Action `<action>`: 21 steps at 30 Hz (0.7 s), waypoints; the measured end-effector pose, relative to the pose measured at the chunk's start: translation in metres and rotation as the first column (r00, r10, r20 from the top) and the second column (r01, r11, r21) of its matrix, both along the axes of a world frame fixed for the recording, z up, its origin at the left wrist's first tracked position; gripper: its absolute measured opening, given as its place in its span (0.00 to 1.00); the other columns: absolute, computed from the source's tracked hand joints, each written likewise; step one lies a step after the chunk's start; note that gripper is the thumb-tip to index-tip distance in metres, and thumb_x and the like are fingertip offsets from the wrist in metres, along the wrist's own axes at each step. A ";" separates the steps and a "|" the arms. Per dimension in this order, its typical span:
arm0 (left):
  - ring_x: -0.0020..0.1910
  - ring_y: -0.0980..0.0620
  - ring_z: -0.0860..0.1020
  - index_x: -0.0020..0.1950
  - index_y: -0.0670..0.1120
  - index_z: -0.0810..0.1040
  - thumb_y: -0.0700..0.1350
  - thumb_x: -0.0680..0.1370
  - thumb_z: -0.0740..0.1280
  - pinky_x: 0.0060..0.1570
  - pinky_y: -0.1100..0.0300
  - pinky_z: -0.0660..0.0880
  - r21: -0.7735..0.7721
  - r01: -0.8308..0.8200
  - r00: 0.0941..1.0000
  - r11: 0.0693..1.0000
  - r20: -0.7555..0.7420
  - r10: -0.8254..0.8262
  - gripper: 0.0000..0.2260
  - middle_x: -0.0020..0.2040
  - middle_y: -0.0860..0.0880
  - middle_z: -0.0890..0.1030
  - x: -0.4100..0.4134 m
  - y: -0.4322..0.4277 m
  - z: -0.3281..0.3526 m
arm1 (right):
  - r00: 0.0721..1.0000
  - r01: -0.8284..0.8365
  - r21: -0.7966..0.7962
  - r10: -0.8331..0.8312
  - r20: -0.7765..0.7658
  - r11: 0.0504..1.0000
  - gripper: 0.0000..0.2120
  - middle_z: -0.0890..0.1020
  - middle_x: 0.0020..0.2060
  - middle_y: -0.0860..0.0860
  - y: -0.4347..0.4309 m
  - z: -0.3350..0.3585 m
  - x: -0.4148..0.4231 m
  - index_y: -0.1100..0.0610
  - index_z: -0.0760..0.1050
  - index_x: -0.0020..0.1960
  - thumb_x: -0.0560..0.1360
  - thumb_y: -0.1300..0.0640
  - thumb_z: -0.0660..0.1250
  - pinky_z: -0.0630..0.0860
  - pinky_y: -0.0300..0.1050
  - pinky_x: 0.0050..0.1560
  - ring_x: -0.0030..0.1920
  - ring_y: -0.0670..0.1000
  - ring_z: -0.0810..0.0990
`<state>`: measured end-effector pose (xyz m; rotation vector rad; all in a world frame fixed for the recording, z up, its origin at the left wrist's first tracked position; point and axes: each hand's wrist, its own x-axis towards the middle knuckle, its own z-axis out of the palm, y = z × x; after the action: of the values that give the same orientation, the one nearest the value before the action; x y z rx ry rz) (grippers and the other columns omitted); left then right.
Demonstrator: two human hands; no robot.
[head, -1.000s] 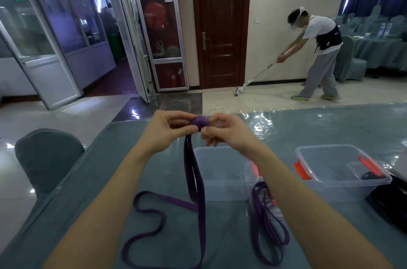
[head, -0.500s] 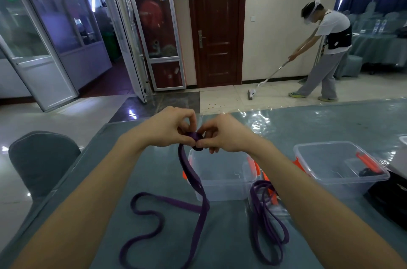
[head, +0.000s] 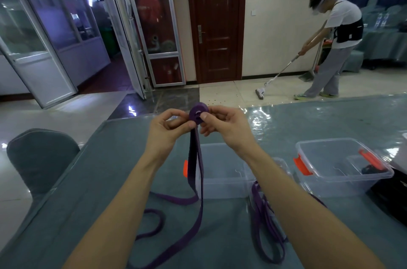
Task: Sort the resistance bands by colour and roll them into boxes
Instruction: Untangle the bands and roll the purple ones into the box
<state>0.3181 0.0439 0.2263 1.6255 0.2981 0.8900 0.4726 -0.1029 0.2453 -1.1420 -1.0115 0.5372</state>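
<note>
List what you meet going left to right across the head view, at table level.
Grey padded chair → left hand → rolled coil of purple resistance band → right hand → far-right clear plastic box with orange latches.

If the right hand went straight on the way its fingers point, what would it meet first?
Beyond the purple band roll the right hand pinches, most likely the left hand, pinching its other side; depth unclear.

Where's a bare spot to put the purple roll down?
Bare cloth lies beyond the right box, and left of the trailing band, toward the chair. Crowded: before the middle box, where it and the second band lie.
</note>
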 end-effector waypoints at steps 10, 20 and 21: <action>0.50 0.45 0.90 0.48 0.53 0.87 0.47 0.70 0.86 0.57 0.50 0.85 0.278 0.090 0.933 0.956 -0.359 0.016 0.12 0.48 0.47 0.91 -0.029 0.027 0.011 | 0.965 0.025 -0.303 0.056 0.258 0.953 0.23 0.89 0.53 0.48 -0.002 -0.025 0.006 0.53 0.81 0.69 0.76 0.52 0.80 0.87 0.53 0.50 0.43 0.55 0.90; 0.48 0.53 0.90 0.47 0.56 0.88 0.46 0.70 0.86 0.53 0.60 0.85 0.471 0.163 0.908 0.867 -0.415 0.055 0.11 0.46 0.53 0.90 -0.028 0.027 0.039 | 0.902 0.033 -0.339 0.118 0.416 0.940 0.10 0.89 0.40 0.51 0.008 -0.013 0.001 0.52 0.83 0.58 0.78 0.57 0.78 0.87 0.51 0.52 0.41 0.49 0.89; 0.49 0.51 0.90 0.48 0.56 0.89 0.49 0.70 0.85 0.54 0.60 0.85 0.405 0.105 0.940 0.908 -0.338 0.042 0.11 0.48 0.52 0.90 -0.030 0.026 0.034 | 0.932 0.009 -0.290 0.097 0.350 0.957 0.10 0.89 0.42 0.53 0.007 -0.015 0.001 0.53 0.83 0.59 0.78 0.58 0.78 0.86 0.54 0.54 0.42 0.53 0.89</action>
<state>0.2885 0.0701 0.2604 2.1878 0.3328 0.6694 0.4732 -0.0957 0.2307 -1.5189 -1.3083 0.5328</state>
